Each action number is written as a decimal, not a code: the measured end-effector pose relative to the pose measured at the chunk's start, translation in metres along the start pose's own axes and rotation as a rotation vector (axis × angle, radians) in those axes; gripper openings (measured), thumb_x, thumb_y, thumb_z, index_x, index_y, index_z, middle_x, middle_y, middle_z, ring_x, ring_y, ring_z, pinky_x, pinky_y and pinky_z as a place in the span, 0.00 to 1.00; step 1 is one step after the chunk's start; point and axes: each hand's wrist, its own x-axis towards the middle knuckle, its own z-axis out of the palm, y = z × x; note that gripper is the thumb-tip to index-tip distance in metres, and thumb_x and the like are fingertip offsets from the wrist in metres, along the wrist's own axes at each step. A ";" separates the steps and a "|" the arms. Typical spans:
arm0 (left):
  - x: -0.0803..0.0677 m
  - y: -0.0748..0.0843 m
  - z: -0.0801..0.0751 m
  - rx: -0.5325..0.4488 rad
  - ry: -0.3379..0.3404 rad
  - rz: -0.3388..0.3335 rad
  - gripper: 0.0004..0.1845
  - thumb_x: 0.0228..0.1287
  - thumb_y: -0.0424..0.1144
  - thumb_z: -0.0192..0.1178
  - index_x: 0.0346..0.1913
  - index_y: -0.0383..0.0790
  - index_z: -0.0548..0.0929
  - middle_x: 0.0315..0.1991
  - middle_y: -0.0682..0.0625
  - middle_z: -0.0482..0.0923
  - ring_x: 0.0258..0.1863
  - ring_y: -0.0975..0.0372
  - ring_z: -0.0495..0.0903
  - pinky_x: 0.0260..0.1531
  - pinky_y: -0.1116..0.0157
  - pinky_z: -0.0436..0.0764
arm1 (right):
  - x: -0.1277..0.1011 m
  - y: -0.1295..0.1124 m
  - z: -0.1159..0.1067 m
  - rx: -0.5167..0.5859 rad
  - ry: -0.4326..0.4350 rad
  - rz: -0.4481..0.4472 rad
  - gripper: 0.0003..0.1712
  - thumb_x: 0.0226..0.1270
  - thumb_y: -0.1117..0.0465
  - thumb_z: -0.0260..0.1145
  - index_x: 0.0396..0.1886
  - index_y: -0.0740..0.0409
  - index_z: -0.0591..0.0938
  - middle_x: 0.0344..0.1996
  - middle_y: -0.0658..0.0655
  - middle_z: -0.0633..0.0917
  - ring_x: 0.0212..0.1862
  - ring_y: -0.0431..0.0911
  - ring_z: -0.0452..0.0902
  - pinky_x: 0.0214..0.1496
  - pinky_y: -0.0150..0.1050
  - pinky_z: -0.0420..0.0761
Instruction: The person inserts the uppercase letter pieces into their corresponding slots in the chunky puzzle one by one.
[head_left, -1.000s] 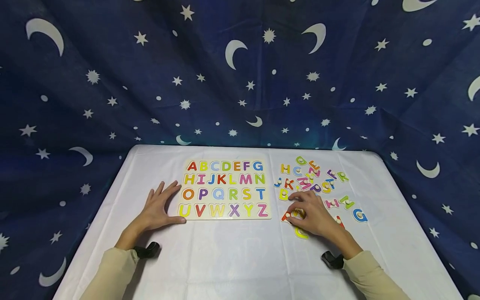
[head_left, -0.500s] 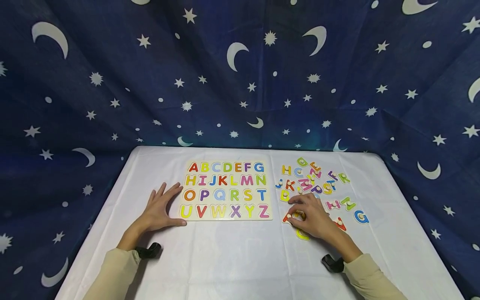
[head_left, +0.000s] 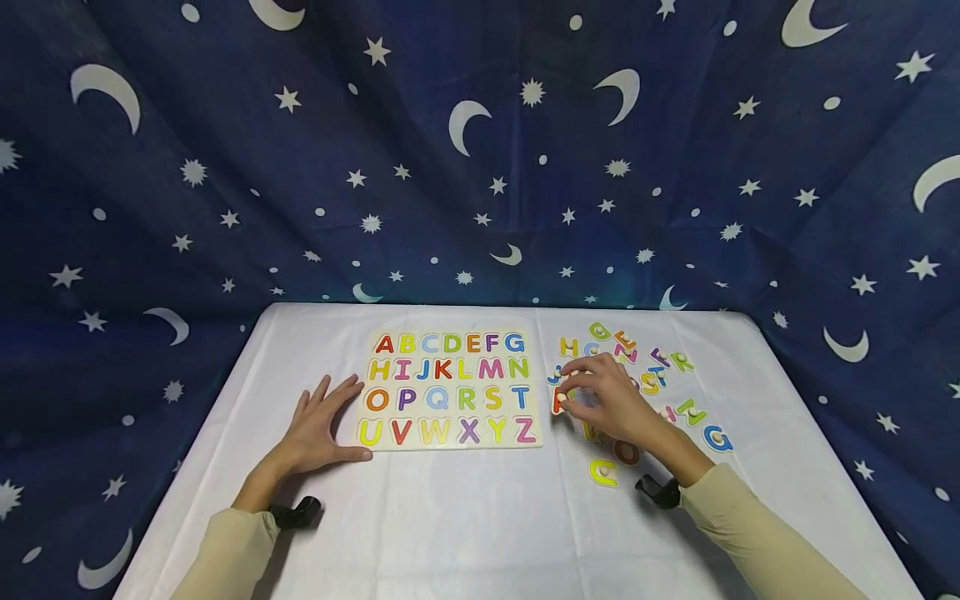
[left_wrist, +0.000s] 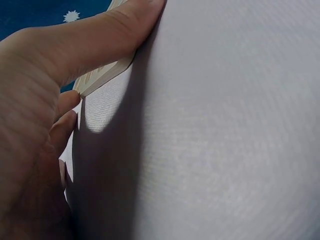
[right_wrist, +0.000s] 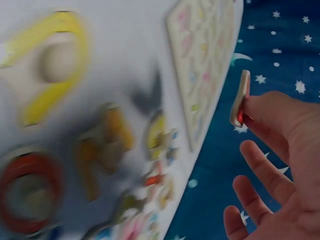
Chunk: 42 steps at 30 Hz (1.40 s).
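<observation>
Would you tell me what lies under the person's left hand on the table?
The left hand rests flat on the white tablecloth, thumb against the alphabet board edge. Nothing else shows; the palm covers whatever is beneath.

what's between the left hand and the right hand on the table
The alphabet puzzle board lies between the left hand and right hand, shown in the head view.

Navy backdrop (head_left: 225, 150) with white stars and moons, white tablecloth (head_left: 465, 517), multicoloured letters (head_left: 652, 379)

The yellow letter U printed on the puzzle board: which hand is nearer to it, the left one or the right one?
Left. The left hand lies flat on the table with its thumb at the board's corner, just beside the yellow letter U. The right hand is beyond the puzzle board's other side, holding a red letter piece.
</observation>
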 end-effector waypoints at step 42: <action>-0.003 -0.005 0.005 0.013 0.022 0.019 0.62 0.38 0.65 0.81 0.77 0.42 0.67 0.79 0.41 0.59 0.79 0.35 0.43 0.73 0.30 0.37 | 0.235 -0.116 0.156 -0.033 -0.107 0.061 0.06 0.68 0.48 0.73 0.40 0.41 0.92 0.52 0.45 0.84 0.54 0.45 0.70 0.55 0.41 0.70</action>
